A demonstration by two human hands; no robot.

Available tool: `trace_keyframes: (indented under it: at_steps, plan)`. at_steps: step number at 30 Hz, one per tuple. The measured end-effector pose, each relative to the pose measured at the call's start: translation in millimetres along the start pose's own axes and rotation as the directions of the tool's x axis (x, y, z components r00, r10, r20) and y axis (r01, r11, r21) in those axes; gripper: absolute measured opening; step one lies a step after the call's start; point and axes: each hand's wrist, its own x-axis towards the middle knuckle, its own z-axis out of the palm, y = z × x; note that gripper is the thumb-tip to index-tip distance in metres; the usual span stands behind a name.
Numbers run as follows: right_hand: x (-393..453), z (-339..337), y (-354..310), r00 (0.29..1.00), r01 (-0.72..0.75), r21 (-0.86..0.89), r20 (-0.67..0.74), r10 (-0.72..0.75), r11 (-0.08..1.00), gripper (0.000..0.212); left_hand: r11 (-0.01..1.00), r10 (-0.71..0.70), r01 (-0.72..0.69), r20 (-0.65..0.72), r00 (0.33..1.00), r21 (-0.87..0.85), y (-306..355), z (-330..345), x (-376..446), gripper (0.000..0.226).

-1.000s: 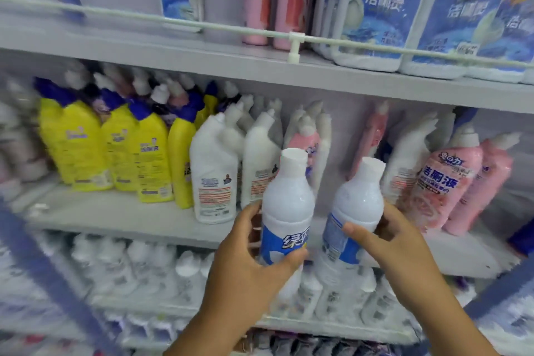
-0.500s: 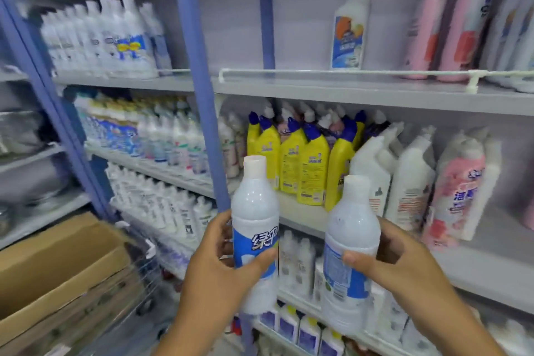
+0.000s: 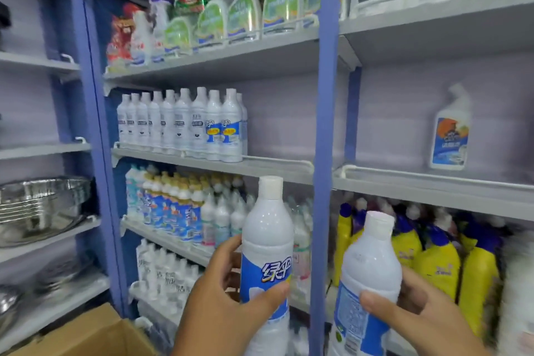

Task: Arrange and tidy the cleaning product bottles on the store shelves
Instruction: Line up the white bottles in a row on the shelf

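- The left hand (image 3: 228, 292) holds a white bottle with a blue label (image 3: 267, 257) upright, thumb across the label front and fingers curled round the back.
- The right hand (image 3: 416, 306) grips a second white bottle (image 3: 367, 277) of the same kind, tilted a little to the right, its back label facing the camera.
- Both bottles are in the air, near the camera, in front of the blue upright post (image 3: 325, 153) that divides two shelf bays — neither rests on any shelf.
- Step in hand, as I judge it: carrying the pair toward their matching stock, not yet placing.
- The likely target is the row of matching white bottles (image 3: 185, 124) on the middle shelf (image 3: 277, 166) of the left bay, further back and higher than the hands; free shelf lies just right of that row, up to the post.
- The next move calls for lifting each bottle over the low front rail and setting it upright beside the rightmost bottle of the row, blue label forward — the right-hand bottle needs a turn, since its back faces out.
- Risk: nudging the close-packed row could topple the neighbours.
- Elsewhere: yellow bottles (image 3: 433, 263) fill the lower right bay, a lone angled-neck bottle (image 3: 449, 136) stands above them, and a cardboard box (image 3: 95, 335) sits near left, below.
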Motion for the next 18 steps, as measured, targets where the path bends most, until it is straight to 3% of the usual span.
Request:
trace_keyframes:
  at_steps: [3, 6, 8, 13, 18]
  plan:
    - [28.8, 25.2, -13.7, 0.999, 0.036, -0.018, -0.037, -0.037, 0.999, 0.118, 0.998, 0.058, -0.058, 0.030, 0.998, 0.021, 5.7, -19.4, 41.0, 0.074]
    - [55.3, 42.3, -31.8, 0.996, 0.092, 0.010, -0.017, -0.092, 0.996, 0.071, 0.995, 0.101, -0.101, 0.024, 0.995, 0.001, 8.5, -30.9, 78.6, 0.072]
    - [75.8, 47.2, -37.0, 0.993, 0.118, 0.003, -0.031, -0.118, 0.993, 0.055, 0.994, 0.105, -0.105, 0.001, 0.994, -0.014, 9.2, -34.8, 98.0, 0.073]
    - [132.1, 59.2, -45.9, 0.981, 0.193, -0.012, -0.009, -0.193, 0.981, 0.098, 0.992, 0.119, -0.121, -0.048, 0.992, -0.033, 18.3, -40.3, 150.8, 0.070]
    - [179.6, 84.0, -78.0, 0.910, 0.412, -0.012, 0.062, -0.411, 0.911, 0.079, 0.977, 0.209, -0.211, -0.043, 0.977, -0.025, 44.1, -41.3, 217.3, 0.067]
